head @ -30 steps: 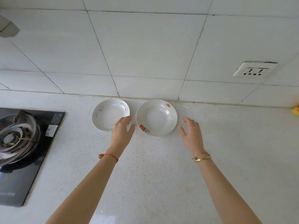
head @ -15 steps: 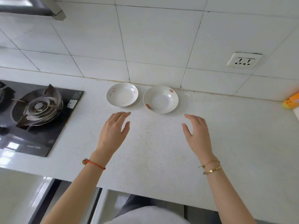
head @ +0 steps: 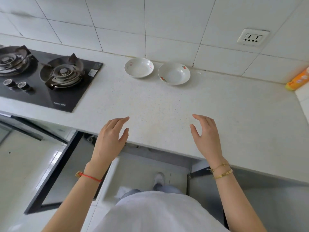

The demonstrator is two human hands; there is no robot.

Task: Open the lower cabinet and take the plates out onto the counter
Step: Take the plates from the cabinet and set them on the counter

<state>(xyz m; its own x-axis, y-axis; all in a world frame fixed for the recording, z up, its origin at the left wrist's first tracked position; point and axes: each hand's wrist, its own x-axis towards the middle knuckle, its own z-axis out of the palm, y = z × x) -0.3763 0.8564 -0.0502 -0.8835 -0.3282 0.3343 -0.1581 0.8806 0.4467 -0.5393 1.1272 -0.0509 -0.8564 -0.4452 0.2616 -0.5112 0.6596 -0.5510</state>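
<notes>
Head view looks down on the white counter [head: 158,106], running wide beneath the tiled wall [head: 167,22]. Black stove [head: 50,77] sits at the left end. Below the counter edge, the cabinet door [head: 55,173] swings open on the left. Left hand [head: 110,139] and right hand [head: 207,138] hang over the front edge, fingers loose, spread, holding nothing. Well back by the wall sit two plates just beside each other: left plate [head: 138,67], right plate [head: 173,73]. A wall socket [head: 252,38] sits up right.
</notes>
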